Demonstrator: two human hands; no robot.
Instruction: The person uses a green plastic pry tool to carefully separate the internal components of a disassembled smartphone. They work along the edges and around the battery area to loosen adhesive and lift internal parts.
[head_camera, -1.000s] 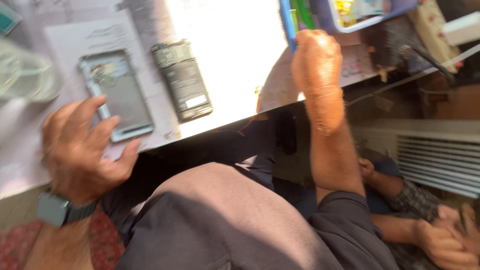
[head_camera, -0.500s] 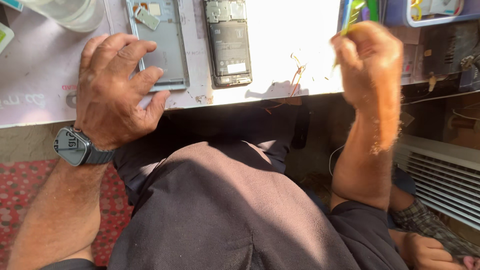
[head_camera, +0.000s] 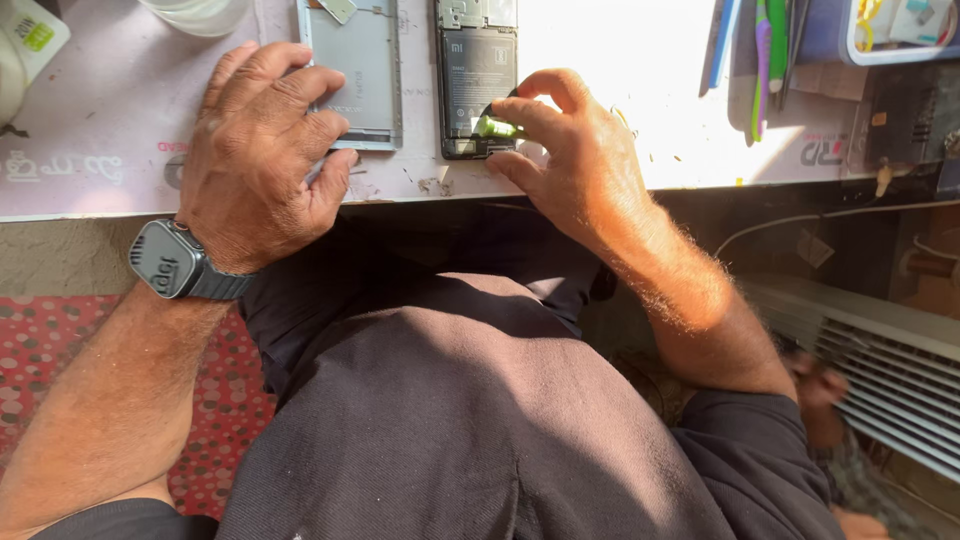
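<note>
An opened phone body with its dark battery showing lies on the white work mat. My right hand pinches a small green-handled tool, its tip at the phone's lower edge. To the left lies the grey back cover. My left hand rests palm down on the mat, fingers spread, its fingertips over the cover's lower left corner. A dark smartwatch sits on that wrist.
Several pens and tools lie at the far right beside a blue tray. A clear container stands at the top left. A white slatted unit is at the right, below the table edge; a red dotted rug lies at the left.
My right hand came down from the tools at the upper right to the phone body, now holding a green tool. My left hand stayed on the back cover; the view shifted.
</note>
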